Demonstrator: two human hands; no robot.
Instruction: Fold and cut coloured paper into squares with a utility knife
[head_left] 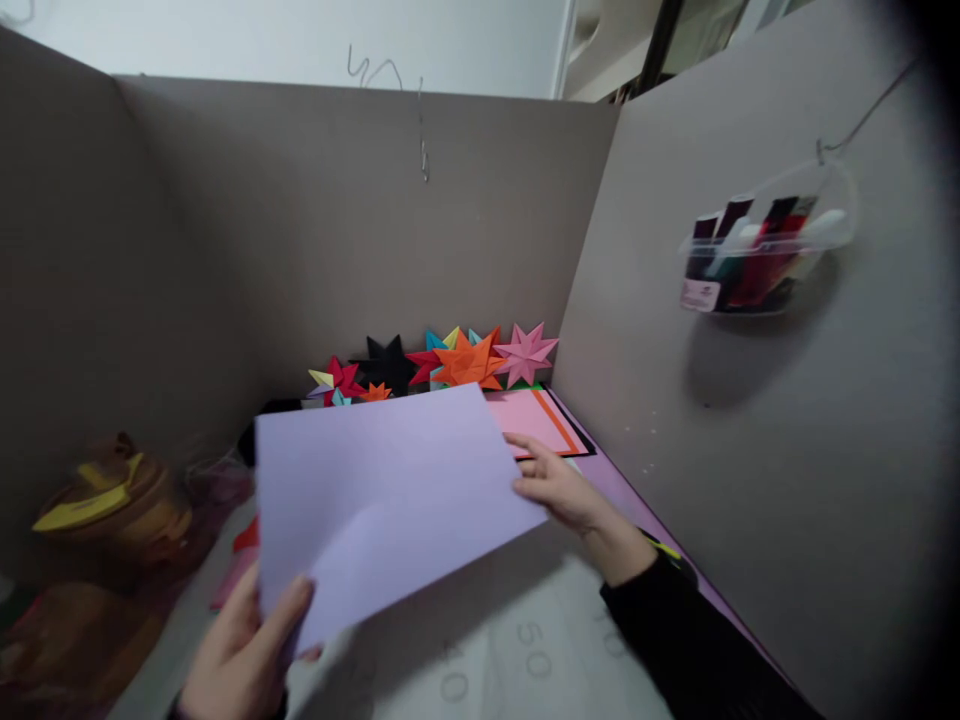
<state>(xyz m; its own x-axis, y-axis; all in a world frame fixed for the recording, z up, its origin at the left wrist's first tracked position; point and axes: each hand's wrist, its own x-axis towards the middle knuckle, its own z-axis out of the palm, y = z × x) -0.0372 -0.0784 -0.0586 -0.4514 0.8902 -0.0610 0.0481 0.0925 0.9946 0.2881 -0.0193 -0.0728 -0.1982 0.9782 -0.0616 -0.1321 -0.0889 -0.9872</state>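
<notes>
A plain lavender sheet of paper [390,500] is held up and tilted above the table. At its lower left corner my left hand [244,640] grips it, thumb on top and the other fingers underneath. My right hand [559,485] is at the sheet's right edge, the fingers lightly bent around that edge, some of them hidden behind it. Just beyond the sheet lies a stack of coloured paper [536,420] in pink, orange and black. Folded paper stars, among them an orange one [469,360] and a pink one [527,353], stand along the back wall.
Grey panels [360,220] enclose the table on three sides. A clear tub of tubes [750,260] hangs from a wire on the right panel. At left is a blurred brown container [120,500] with yellow folded paper. The pale table surface [487,650] bears printed numbers.
</notes>
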